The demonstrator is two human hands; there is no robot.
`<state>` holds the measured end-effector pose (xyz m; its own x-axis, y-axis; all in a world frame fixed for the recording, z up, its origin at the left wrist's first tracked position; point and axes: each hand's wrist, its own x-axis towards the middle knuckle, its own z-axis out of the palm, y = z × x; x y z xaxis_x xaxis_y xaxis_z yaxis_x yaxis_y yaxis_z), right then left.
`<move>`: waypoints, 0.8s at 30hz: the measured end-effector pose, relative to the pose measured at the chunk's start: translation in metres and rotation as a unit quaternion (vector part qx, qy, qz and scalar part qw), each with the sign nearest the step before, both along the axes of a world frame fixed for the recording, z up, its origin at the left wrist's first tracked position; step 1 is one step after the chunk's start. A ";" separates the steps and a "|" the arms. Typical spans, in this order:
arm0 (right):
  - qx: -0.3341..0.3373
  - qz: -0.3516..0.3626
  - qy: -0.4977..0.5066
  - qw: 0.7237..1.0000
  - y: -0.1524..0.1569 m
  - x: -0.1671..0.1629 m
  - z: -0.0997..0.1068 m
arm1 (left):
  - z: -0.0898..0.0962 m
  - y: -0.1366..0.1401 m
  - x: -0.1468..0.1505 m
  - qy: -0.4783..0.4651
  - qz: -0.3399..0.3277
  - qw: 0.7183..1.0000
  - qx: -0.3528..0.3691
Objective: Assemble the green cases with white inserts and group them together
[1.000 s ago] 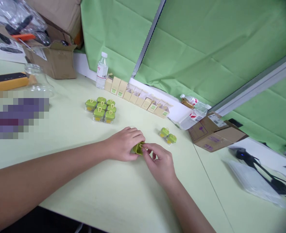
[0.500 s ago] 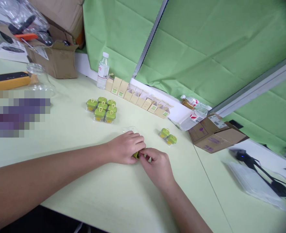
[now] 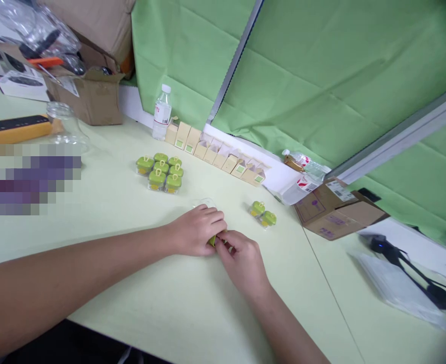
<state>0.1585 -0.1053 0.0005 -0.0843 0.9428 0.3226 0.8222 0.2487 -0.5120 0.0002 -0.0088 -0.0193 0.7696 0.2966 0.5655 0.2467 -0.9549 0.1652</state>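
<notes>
My left hand (image 3: 198, 230) is closed over a small green lid (image 3: 212, 241), mostly hidden under its fingers. At the lid's near right edge, the thumb and fingertips of my right hand (image 3: 243, 260) pinch together on it. Just beyond my left knuckles lies a clear plastic piece (image 3: 205, 202), partly covered by that hand. Several small clear boxes with green lids and yellow loops (image 3: 157, 178) stand grouped to the far left. Two more such boxes (image 3: 268, 218) sit to the right of my hands.
Along the back wall runs a row of small beige cartons (image 3: 211, 150), beside an upright water bottle (image 3: 162, 114). A cardboard box (image 3: 331, 210) and lying bottles (image 3: 306, 174) are at the right. Farther left stand a glass jar (image 3: 65, 126) and an open carton (image 3: 101, 98).
The view has shifted very slightly. My right fingers have moved a little at the green lid's edge; the left hand keeps its hold.
</notes>
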 end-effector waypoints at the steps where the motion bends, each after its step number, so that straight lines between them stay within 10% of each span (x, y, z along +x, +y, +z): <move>1: -0.005 0.006 0.000 1.000 -0.001 0.000 0.002 | 0.000 0.000 0.000 -0.001 0.004 1.000 -0.003; 24: -0.004 -0.040 0.058 0.998 0.004 0.007 -0.004 | 0.005 0.000 -0.001 0.003 -0.002 0.999 0.038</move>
